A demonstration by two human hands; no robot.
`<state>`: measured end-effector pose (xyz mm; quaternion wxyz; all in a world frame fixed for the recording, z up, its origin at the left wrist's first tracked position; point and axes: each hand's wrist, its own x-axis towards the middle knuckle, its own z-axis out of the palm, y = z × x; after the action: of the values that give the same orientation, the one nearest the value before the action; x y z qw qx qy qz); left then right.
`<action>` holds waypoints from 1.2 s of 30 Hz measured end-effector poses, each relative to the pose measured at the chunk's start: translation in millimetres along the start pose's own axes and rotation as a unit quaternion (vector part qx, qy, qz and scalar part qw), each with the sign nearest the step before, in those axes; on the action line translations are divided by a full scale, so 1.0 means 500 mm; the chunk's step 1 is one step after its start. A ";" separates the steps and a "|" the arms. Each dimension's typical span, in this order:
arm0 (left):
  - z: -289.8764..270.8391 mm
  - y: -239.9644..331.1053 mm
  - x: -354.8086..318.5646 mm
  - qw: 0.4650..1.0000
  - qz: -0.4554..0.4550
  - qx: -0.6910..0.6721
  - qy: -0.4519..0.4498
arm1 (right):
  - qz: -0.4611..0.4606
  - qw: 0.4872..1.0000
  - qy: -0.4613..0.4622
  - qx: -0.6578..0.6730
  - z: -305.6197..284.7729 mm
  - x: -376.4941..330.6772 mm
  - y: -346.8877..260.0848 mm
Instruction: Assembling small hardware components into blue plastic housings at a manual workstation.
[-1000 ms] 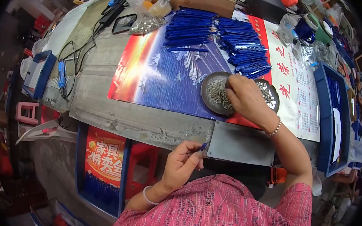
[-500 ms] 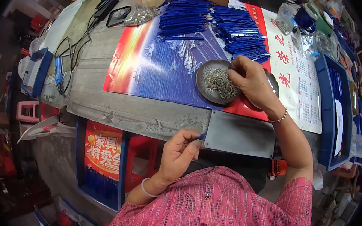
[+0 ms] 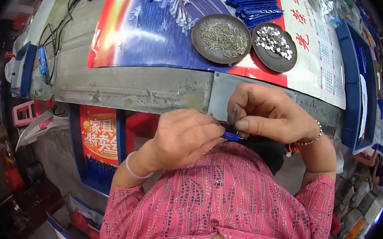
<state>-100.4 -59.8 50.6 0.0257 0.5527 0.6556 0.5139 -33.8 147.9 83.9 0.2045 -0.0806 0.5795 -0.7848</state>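
Taking the two hands as the middle of the dial, the person's left hand (image 3: pixel 185 139) has its grip closed around a slim blue piece (image 3: pixel 232 136), whose end points toward 3 o'clock, low in front of the near edge of the surface (image 3: pixel 126 86); the right hand (image 3: pixel 276 115) meets it from 3 o'clock, thumb and forefinger drawn near each other by the tip, though whether its grip pinches some tiny part is too small to make out. Just before 12 o'clock a dark round dish (image 3: pixel 197 48) holds a loose heap of thin metal pins (image 3: pixel 223 38), and between 12 and 1 a second dark dish (image 3: pixel 274 63) holds small silvery-white round pieces (image 3: pixel 271 41); both rest on a colourful printed sheet (image 3: pixel 138 46), just beside each other. Beyond them, near 12 o'clock, lies a pile of blue strips (image 3: pixel 256 7). At 2 o'clock a long blue tray (image 3: pixel 349 65) contains more blue lengths and a white sheet (image 3: pixel 363 105). Just short of 9 o'clock, below the surface, a blue bin (image 3: pixel 120 136) holds an orange printed sheet (image 3: pixel 99 127) with dark blue pieces (image 3: pixel 100 168) at its near end
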 end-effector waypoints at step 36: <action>0.041 -0.027 0.020 0.999 0.016 0.009 -0.035 | -0.198 0.625 0.063 -0.752 0.071 -0.042 0.003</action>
<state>-101.3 -37.2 36.6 0.0354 0.5811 0.6497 0.4889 -1.5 125.1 95.8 -0.1244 -0.2692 0.9497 -0.1002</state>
